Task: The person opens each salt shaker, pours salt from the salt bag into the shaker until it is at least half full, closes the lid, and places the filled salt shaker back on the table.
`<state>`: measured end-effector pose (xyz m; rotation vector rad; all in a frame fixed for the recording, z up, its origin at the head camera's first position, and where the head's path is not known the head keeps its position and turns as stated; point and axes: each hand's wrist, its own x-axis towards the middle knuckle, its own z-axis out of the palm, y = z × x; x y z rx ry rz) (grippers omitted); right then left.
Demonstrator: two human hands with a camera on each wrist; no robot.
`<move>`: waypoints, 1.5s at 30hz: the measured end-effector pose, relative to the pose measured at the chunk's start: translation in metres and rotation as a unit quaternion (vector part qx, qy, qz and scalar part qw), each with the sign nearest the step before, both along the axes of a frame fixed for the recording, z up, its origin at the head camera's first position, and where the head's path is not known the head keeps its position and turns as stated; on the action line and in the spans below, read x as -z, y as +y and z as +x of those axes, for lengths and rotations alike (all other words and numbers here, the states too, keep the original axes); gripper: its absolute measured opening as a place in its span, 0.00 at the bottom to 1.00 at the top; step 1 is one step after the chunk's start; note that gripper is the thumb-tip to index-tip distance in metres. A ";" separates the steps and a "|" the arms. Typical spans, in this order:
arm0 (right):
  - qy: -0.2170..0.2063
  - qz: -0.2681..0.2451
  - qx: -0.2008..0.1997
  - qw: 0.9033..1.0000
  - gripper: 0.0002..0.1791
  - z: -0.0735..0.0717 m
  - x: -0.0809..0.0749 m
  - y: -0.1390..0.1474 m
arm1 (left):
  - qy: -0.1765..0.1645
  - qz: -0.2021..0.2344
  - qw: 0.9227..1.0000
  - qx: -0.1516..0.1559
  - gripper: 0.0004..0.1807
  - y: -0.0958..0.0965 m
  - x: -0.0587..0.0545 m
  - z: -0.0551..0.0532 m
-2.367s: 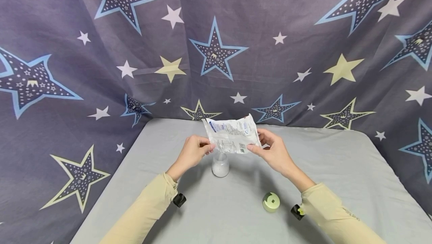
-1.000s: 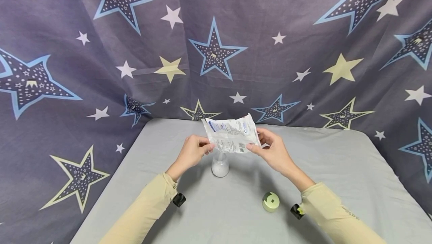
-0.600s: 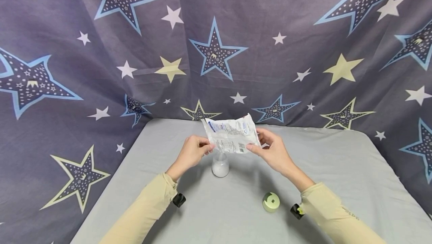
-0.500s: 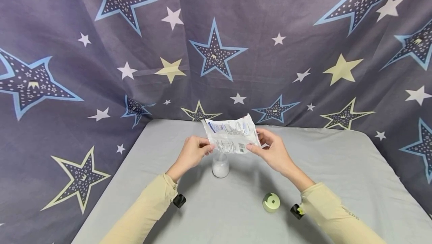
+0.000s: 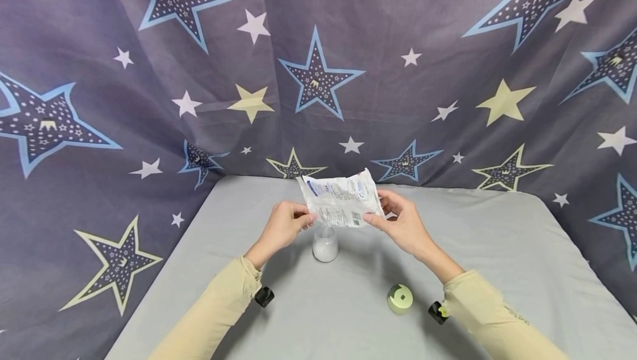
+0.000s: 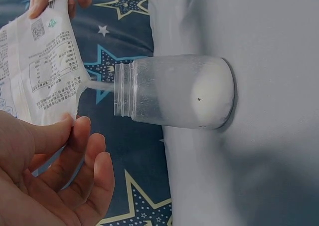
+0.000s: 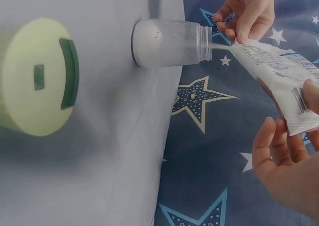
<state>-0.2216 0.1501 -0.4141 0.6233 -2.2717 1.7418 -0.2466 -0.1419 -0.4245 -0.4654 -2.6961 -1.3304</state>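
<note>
A printed white plastic bag [image 5: 343,199] is held tilted above a clear jar [image 5: 325,246] on the bed-like surface. My left hand [image 5: 283,224] pinches the bag's lower left corner between thumb and index finger. On the opposite end, my right hand [image 5: 404,223] grips it, thumb in front and fingers behind. From the bag's corner a thin stream of white powder [image 6: 99,85] runs into the jar's mouth. White powder [image 6: 214,94] lies in the bottom of the upright jar. Its threaded neck stands uncovered, and neither hand touches the jar.
A light green round lid [image 5: 400,298] lies on the grey cloth [image 5: 338,310], nearer the person and right of the jar. Behind the surface hangs a dark curtain [image 5: 378,105] with stars. Both wrists carry small black cameras.
</note>
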 end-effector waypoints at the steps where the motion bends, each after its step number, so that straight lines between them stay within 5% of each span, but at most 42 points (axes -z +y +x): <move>1: -0.001 0.000 0.000 1.000 0.26 0.000 0.000 0.000 | 0.000 0.001 1.000 0.001 0.09 0.000 0.000 0.000; 45: 0.002 -0.002 0.000 1.000 0.26 0.001 -0.002 0.001 | 0.003 0.005 1.000 0.006 0.09 0.001 0.000 -0.001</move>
